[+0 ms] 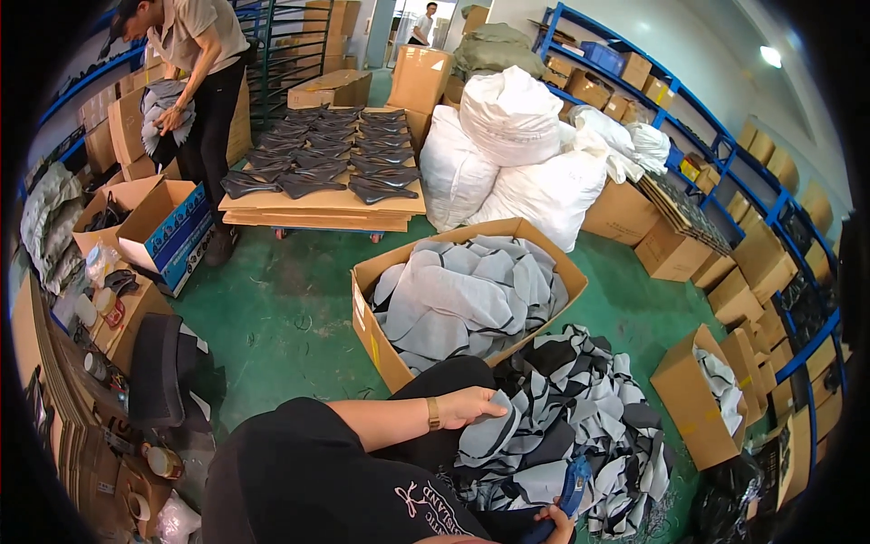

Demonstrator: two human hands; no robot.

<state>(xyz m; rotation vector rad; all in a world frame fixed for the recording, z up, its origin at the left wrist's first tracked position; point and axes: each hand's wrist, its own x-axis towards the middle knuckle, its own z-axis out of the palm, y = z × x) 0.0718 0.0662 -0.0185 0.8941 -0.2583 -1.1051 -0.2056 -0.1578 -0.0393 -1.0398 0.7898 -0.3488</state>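
My left hand [471, 405] rests flat on a grey and black fabric piece [494, 433] at the near edge of a heap of such cut pieces [589, 408] on my lap and the floor. Low in the picture, my right hand [555, 523] is closed around a blue-handled tool [573, 485] that points up into the heap. Just beyond the heap stands an open cardboard box [376, 340] filled with pale grey fabric pieces [471, 290].
A co-worker [195, 54] stands at the far left holding a bundle of dark pieces beside a low cart [317, 213] covered with several black shaped parts. White sacks [517, 154] sit behind the box. Cartons and blue shelving [761, 208] line the right wall; an open box [693, 399] stands at right.
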